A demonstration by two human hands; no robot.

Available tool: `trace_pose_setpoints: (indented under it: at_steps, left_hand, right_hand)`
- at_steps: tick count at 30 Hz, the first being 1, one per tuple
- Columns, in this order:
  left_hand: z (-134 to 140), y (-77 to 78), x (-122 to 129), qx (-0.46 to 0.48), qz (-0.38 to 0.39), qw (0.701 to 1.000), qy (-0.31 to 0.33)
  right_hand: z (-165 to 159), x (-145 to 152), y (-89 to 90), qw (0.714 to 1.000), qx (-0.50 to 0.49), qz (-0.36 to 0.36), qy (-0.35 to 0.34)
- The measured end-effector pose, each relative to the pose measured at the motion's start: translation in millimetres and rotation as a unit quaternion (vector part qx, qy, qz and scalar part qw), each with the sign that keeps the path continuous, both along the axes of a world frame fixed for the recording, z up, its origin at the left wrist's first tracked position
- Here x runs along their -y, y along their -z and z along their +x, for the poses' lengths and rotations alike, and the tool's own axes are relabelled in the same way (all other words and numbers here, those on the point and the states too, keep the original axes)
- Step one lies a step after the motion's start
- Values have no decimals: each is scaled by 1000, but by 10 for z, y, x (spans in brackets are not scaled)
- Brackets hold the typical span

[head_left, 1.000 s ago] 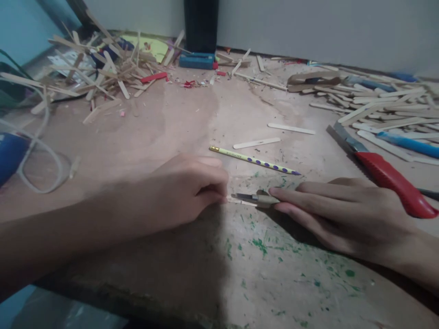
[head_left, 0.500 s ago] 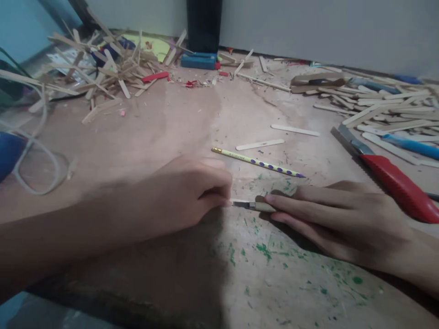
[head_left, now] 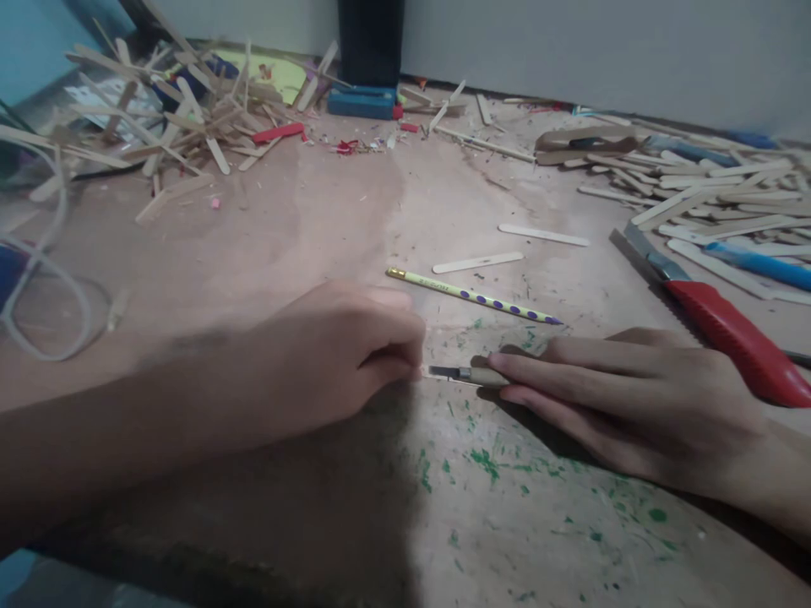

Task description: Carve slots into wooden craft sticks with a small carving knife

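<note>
We see the right hand (head_left: 634,401), grip clamped on a knife (head_left: 466,375), long axis crosswise over the counter (head_left: 304,219), blade pointing left along what seems a stick (head_left: 437,378), pinched by the left hand (head_left: 358,346).

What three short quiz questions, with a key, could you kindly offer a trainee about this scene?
1. Multiple choice: which hand holds the small-bladed tool? A) the left; B) the right; C) neither.
2. True or false: the red-handled tool lies to the right of the pencil.
3. Fill in the missing word: the tabletop between and below the hands is spotted with ____ marks.

Key: 1. B, the right hand. 2. True. 3. Green.
</note>
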State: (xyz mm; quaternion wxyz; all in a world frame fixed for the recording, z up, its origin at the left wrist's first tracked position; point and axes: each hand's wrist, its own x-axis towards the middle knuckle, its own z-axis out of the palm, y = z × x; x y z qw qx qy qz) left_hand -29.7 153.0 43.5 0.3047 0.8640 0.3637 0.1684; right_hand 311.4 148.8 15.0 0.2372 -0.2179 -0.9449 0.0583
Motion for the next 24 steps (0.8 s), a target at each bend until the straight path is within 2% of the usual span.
trace_pose_setpoints:
  at_steps: [5,10,18,21,24]
  left_hand:
    - [-19,27,2,10,12,1000,1]
    - [-21,-6,16,-23,-20,999,-16]
    - [3,6,22,-31,-21,999,-23]
    - [-3,11,33,-28,-16,999,-25]
    - [-3,15,37,-20,-25,999,-25]
  right_hand:
    - [41,-23,-37,1000,1,-22,6]
    - [61,-34,-50,997,-38,-58,19]
    - [133,-36,-118,993,0,-121,4]
    - [241,1,-72,992,-4,-123,6]
    - [373,92,32,992,-21,-112,51]
